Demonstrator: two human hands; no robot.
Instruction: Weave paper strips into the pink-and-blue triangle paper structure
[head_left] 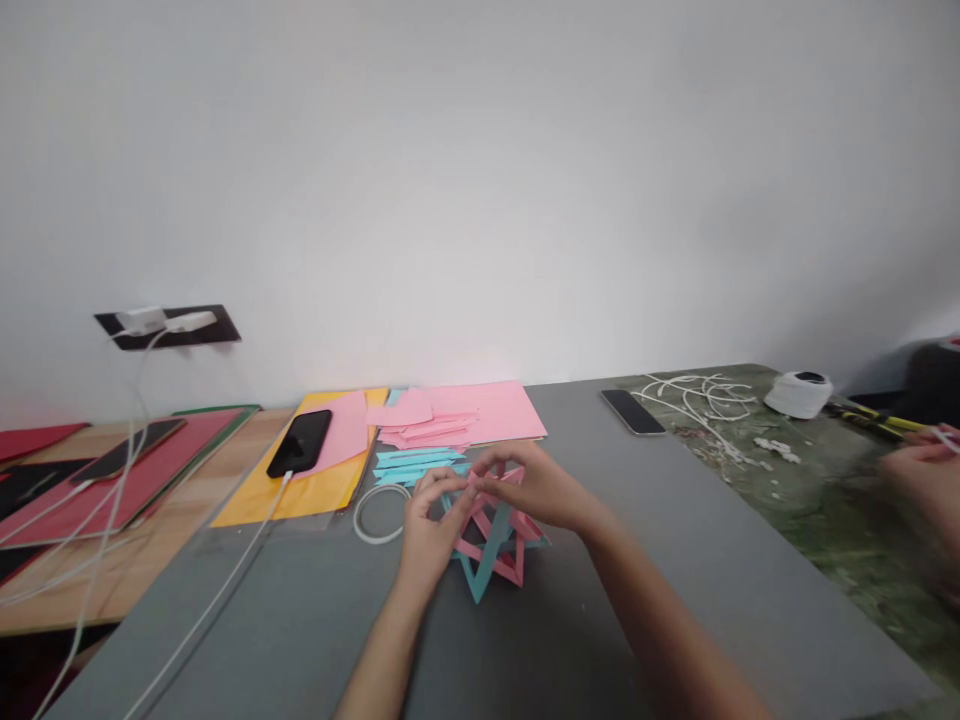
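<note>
A star-shaped figure of interlocked pink and blue paper strips (491, 548) stands on the grey table (675, 560). My left hand (425, 525) pinches its upper left part, fingers closed on a strip. My right hand (534, 484) curls over the top of it, fingertips meeting the left hand's at a pink strip. Just behind lie loose blue paper strips (415, 463) and a pile of folded pink strips (424, 427) on a pink sheet (499, 410).
A black phone (300, 442) on a yellow sheet (300, 490) is charging by a white cable (379, 515). Another phone (632, 411) lies at the back right. Another person's hand (926, 470) works at the right beside white cord scraps (705, 395) and a tape roll (799, 393).
</note>
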